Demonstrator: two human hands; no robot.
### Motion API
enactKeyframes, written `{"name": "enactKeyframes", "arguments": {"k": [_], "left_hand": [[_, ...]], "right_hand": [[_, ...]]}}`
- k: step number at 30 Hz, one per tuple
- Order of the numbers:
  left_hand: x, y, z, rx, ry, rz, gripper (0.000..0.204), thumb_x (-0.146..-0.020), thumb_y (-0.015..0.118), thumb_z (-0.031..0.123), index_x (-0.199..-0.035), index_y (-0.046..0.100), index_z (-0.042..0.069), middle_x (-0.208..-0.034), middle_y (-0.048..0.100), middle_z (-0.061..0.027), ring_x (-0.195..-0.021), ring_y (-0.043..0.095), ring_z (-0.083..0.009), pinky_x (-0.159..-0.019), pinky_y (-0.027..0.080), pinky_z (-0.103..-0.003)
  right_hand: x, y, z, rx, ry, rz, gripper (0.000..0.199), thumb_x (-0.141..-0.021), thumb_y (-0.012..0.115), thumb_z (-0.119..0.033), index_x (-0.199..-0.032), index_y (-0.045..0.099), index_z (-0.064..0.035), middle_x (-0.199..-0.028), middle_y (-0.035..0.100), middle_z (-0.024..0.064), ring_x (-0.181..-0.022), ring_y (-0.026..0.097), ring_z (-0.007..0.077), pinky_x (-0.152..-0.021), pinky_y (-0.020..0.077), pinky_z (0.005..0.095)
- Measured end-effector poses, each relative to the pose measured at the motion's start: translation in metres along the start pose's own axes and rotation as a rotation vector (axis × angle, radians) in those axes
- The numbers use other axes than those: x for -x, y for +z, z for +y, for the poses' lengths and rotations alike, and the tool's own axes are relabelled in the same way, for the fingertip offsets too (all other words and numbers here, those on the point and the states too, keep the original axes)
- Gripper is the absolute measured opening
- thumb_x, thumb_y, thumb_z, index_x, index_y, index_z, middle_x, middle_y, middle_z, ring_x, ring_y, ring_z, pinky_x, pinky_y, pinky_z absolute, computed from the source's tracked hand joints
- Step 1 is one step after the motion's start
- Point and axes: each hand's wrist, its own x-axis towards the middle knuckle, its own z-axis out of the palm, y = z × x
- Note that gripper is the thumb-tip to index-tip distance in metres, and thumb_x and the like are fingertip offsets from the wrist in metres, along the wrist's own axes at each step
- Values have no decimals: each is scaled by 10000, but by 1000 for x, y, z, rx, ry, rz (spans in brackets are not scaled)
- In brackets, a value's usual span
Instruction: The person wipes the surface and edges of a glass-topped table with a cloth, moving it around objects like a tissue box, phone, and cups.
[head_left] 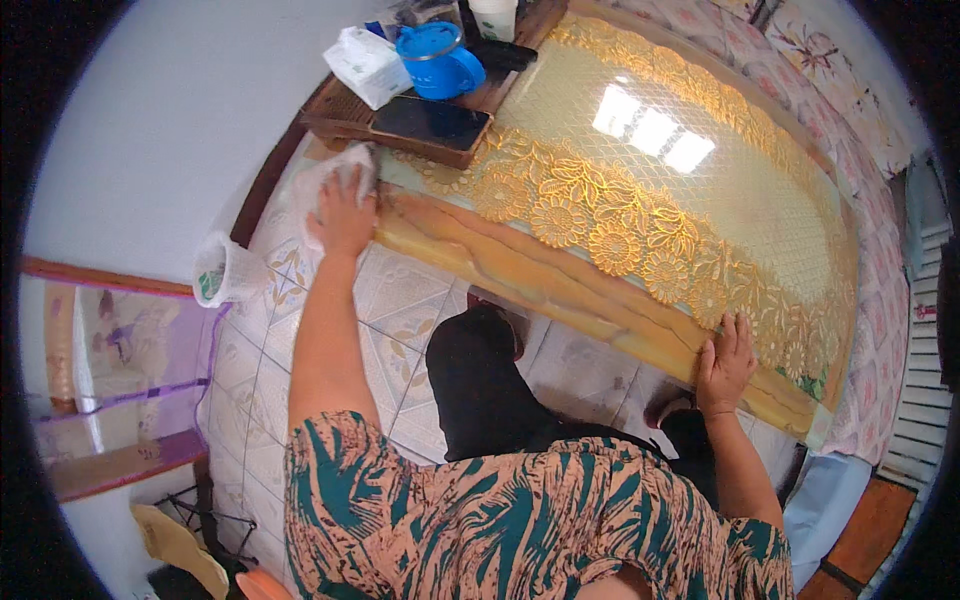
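Observation:
My left hand (345, 215) grips a white cloth (352, 165) at the left end of the table's near edge. The cloth is bunched under the fingers and covers the table's corner there. My right hand (728, 365) holds nothing and lies with its fingers stretched over the near edge, towards the right end. Between my hands runs the table's yellow-brown marbled edge (560, 265). Behind it lies a gold flower-patterned lace cover (615, 205), glossy on top, with bright window reflections.
A brown wooden tray (345, 122) at the back left holds a blue mug (435, 62), a white tissue pack (367, 66) and a black phone (430, 122). On the tiled floor stands a white waste bin (222, 268). A pink patterned sofa cover (868, 330) borders the right side.

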Motion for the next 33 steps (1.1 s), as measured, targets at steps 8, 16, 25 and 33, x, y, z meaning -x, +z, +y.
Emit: {"name": "enactKeyframes", "arguments": {"k": [8,16,25,33], "left_hand": [[-96,52,-91,-439,263,74,532,-908,452,445,-1422,396,320,-1562,212,-70,-1416,210,-346,-1079,194,-627],[-112,45,-100,-598,259,-39,465,-918,479,341,-1374,466,251,-1551,249,-89,-1392,239,-422,-1100,213,-586],[11,25,29,-15,183,-32,608,-921,443,503,-1482,285,330,-1567,202,-90,-1415,226,-340,-1026,230,-665],[159,4,162,-24,538,50,659,-881,532,479,-1477,306,313,-1560,214,-89,-1428,199,-323,-1039,165,-675]], "right_hand": [[-4,-10,-6,-37,-5,-29,556,-881,504,-316,-1398,414,-135,-1498,334,128,-1368,327,312,-1055,238,459],[-8,-16,-7,-54,-6,-70,569,-849,537,-280,-1383,425,-119,-1472,357,146,-1363,324,326,-1062,249,473],[1,-8,7,-5,19,4,552,-866,544,-311,-1372,437,-117,-1468,358,148,-1351,339,319,-1056,267,460],[-1,-1,0,-86,-21,74,553,-880,541,-327,-1368,440,-87,-1455,368,157,-1356,330,301,-1075,247,474]]}}
